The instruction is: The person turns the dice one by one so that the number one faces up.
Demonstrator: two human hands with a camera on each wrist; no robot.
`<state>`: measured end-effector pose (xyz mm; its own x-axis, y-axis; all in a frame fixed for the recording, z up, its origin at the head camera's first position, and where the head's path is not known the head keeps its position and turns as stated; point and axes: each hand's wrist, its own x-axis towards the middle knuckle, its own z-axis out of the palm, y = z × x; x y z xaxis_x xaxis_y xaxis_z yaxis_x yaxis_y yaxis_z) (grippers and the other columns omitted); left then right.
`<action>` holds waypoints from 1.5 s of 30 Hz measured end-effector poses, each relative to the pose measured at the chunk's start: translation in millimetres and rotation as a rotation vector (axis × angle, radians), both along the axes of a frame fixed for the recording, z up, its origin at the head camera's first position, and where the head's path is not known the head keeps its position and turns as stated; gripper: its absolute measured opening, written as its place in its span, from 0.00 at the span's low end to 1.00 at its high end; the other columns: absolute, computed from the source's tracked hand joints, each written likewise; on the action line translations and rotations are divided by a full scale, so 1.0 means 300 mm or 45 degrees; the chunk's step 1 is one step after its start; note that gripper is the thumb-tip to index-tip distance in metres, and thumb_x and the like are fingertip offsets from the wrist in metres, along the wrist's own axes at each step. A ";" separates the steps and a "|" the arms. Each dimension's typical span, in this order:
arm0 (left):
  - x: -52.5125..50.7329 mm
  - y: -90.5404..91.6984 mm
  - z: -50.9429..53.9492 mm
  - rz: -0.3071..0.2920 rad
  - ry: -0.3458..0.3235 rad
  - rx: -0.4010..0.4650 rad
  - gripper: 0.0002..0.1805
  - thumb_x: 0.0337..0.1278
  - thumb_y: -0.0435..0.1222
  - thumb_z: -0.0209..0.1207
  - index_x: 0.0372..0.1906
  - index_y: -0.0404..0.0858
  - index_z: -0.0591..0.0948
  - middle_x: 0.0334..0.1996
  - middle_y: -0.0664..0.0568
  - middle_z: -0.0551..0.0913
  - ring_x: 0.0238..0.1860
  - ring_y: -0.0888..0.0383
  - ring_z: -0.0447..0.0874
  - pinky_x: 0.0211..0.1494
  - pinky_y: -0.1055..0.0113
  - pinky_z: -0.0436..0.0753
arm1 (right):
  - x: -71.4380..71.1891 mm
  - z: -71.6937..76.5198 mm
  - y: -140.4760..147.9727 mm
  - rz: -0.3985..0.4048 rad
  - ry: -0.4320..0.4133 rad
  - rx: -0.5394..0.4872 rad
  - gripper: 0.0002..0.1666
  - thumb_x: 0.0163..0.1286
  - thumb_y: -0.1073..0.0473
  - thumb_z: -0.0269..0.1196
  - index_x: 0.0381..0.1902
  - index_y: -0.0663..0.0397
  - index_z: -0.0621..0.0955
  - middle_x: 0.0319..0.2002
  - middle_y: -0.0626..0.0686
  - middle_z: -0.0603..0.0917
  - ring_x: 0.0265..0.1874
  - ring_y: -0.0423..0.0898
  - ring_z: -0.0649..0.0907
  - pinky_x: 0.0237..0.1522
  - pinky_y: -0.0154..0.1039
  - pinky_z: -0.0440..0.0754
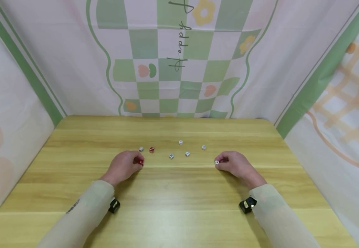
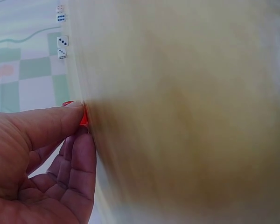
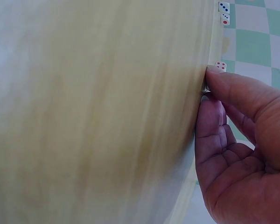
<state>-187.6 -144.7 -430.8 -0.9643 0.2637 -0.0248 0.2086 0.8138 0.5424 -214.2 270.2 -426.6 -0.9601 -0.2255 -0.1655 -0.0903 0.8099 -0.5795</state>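
Observation:
On the left of the wooden table, my left hand (image 1: 124,167) pinches a red die (image 1: 140,162) between thumb and fingers, low at the tabletop. Just beyond it lie a white die (image 1: 140,149) and another red die (image 1: 151,150). Across on the right, my right hand (image 1: 235,164) pinches a white die (image 1: 217,162) at its fingertips. In the right wrist view the fingers mostly hide that die. A white die with red pips (image 3: 220,66) shows past the thumb there. The left wrist view shows the red die (image 2: 84,116) partly covered by the thumb.
Between and beyond the hands, several white dice lie scattered on the table (image 1: 167,196), among them a near die (image 1: 171,156), a middle die (image 1: 187,154), a far die (image 1: 180,142) and a right die (image 1: 203,147). A patterned curtain (image 1: 198,44) hangs behind the table's far edge.

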 end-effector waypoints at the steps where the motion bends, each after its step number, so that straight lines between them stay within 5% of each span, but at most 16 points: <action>1: 0.001 0.000 -0.001 0.002 -0.003 0.003 0.06 0.62 0.30 0.69 0.43 0.40 0.87 0.40 0.51 0.88 0.44 0.53 0.85 0.54 0.53 0.84 | 0.001 -0.001 0.000 0.002 0.002 0.003 0.05 0.71 0.56 0.70 0.41 0.49 0.87 0.41 0.49 0.86 0.41 0.46 0.80 0.49 0.45 0.77; 45: 0.000 0.002 0.003 0.003 -0.027 -0.007 0.07 0.61 0.29 0.69 0.44 0.39 0.87 0.40 0.51 0.88 0.43 0.54 0.84 0.53 0.53 0.84 | 0.006 0.003 -0.008 0.015 -0.009 -0.011 0.06 0.71 0.57 0.69 0.43 0.51 0.87 0.41 0.50 0.86 0.41 0.46 0.81 0.49 0.45 0.78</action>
<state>-187.4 -144.0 -429.7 -0.9641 0.2615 -0.0467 0.1954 0.8170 0.5425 -212.5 267.8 -425.7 -0.9562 -0.2379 -0.1706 -0.0952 0.8038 -0.5872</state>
